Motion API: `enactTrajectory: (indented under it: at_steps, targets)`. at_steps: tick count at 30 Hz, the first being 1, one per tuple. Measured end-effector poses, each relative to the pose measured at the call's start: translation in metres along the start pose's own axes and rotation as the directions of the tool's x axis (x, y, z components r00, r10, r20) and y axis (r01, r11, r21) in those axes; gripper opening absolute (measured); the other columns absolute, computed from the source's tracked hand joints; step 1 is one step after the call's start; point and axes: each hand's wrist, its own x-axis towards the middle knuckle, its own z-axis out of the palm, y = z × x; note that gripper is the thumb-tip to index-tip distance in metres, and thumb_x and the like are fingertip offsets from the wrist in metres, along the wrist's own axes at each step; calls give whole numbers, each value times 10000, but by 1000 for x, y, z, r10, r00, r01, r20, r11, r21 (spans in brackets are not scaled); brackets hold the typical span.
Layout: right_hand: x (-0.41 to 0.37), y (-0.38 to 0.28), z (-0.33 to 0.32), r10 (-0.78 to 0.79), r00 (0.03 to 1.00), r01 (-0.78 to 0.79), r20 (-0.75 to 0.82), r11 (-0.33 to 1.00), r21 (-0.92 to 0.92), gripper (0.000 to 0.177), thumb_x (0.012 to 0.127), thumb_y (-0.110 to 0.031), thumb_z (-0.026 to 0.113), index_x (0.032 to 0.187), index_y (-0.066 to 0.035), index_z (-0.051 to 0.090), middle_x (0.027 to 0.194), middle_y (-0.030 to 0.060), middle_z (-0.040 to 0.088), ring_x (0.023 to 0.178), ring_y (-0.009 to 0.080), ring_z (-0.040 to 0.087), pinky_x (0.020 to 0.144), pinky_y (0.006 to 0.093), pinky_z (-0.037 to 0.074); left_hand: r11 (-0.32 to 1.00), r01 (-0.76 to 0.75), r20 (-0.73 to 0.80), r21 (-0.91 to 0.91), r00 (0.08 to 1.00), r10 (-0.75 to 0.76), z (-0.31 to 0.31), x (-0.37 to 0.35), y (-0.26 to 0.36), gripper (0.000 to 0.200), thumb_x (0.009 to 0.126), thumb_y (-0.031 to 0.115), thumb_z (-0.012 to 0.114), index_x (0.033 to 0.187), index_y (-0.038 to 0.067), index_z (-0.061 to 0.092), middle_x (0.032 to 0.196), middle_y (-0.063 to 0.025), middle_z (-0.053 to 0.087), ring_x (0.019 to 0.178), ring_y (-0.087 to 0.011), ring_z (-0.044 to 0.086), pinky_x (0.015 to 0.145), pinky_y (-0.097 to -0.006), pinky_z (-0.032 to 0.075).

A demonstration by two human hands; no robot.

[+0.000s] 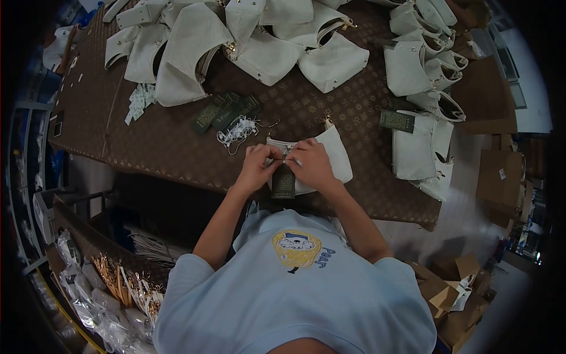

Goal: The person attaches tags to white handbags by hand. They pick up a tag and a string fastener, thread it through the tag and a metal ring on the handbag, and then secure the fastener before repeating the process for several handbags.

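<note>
Two hands, left [257, 167] and right [313, 164], bring their fingers [295, 155] nearly together in closed pinches, apparently securing the top end of a dark green rectangular tag [283, 184] over a small white crescent-shaped handbag [335, 148]; the fine part between them is too small to tell. Just beneath the fingers, the bag lies on the brown patterned worktop [359, 127], white tangled strings [237, 133] beyond to their left, and this fastening-like handling calls for small, steady fingertip control.

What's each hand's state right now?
Left hand: closed, pinching at top of dark tag.
Right hand: closed, pinching beside it; gripped item unclear for both.
</note>
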Motion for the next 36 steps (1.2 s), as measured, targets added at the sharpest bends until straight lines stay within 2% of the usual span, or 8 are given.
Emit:
enactTrajectory:
  at_steps: [6, 18, 22, 25, 27, 29, 33, 36]
  targets:
    - [1, -1, -2, 229, 973, -232, 36, 950, 210, 90, 692, -176, 669, 736, -107, 632, 805, 31, 595, 862, 253, 533, 762, 382, 396, 992, 87, 68, -94, 994, -81, -1, 0, -7, 164, 747, -20, 614, 858, 71, 535, 839, -13, 556, 807, -125, 499, 774, -267, 370]
    - [-27, -11, 13, 319, 932, -191, -171, 835, 515, 128, 738, -206, 651, 777, -84, 654, 829, 68, 633, 896, 279, 551, 792, 390, 413, 718, 219, 82, -660, 972, -221, 17, 7, -4, 239, 769, -76, 577, 914, 65, 448, 843, -14, 507, 804, -94, 510, 744, -222, 415]
    - [-37, 14, 1, 206, 974, -133, -93, 857, 499, 250, 787, -254, 612, 964, -80, 643, 957, 98, 621, 942, 302, 544, 843, 394, 413, 701, 246, 121, -669, 967, -224, 18, 4, -7, 229, 783, -35, 587, 961, 48, 470, 897, -32, 520, 892, -121, 512, 815, -243, 401]
    - [-34, 42, -24, 237, 887, -222, -395, 971, 86, 473, 786, -329, 614, 1160, -49, 541, 1105, 146, 570, 974, 312, 539, 865, 403, 412, 886, 208, -63, -415, 965, -256, 12, 6, -1, 329, 816, 32, 589, 1120, 10, 466, 1067, -88, 528, 1023, -175, 498, 913, -287, 374]
    - [-36, 60, -26, 622, 718, -668, -312, 742, -57, 627, 759, -360, 644, 1243, -15, 444, 1177, 183, 521, 1000, 319, 532, 876, 427, 404, 903, 287, -35, -319, 949, -314, 6, 0, -4, 476, 848, 79, 566, 1274, -13, 376, 1241, -135, 458, 1144, -218, 445, 985, -313, 322]
    - [-43, 73, -18, 694, 695, -683, -190, 719, 129, 623, 737, -363, 667, 1208, -6, 469, 1143, 188, 537, 992, 305, 540, 870, 421, 410, 688, 378, 125, -619, 913, -390, 8, -6, -16, 535, 865, 86, 544, 1331, -15, 301, 1316, -152, 402, 1198, -224, 409, 999, -312, 312]
    - [-67, 74, -48, 668, 694, -657, 270, 435, 616, 537, 719, -290, 715, 1125, 5, 522, 1026, 149, 596, 926, 236, 575, 809, 368, 454, 674, 399, 146, -622, 904, -401, 16, 4, 26, 559, 877, 92, 523, 1356, -7, 254, 1343, -157, 375, 1237, -230, 372, 1011, -320, 305]
    - [-103, 53, -111, 753, 638, -373, 163, 116, 921, 430, 736, -194, 724, 1080, -8, 547, 981, 98, 618, 869, 172, 589, 755, 310, 479, 657, 374, 155, -655, 917, -368, 12, 18, 66, 555, 880, 110, 523, 1363, 25, 262, 1363, -134, 361, 1246, -235, 363, 1011, -343, 315]
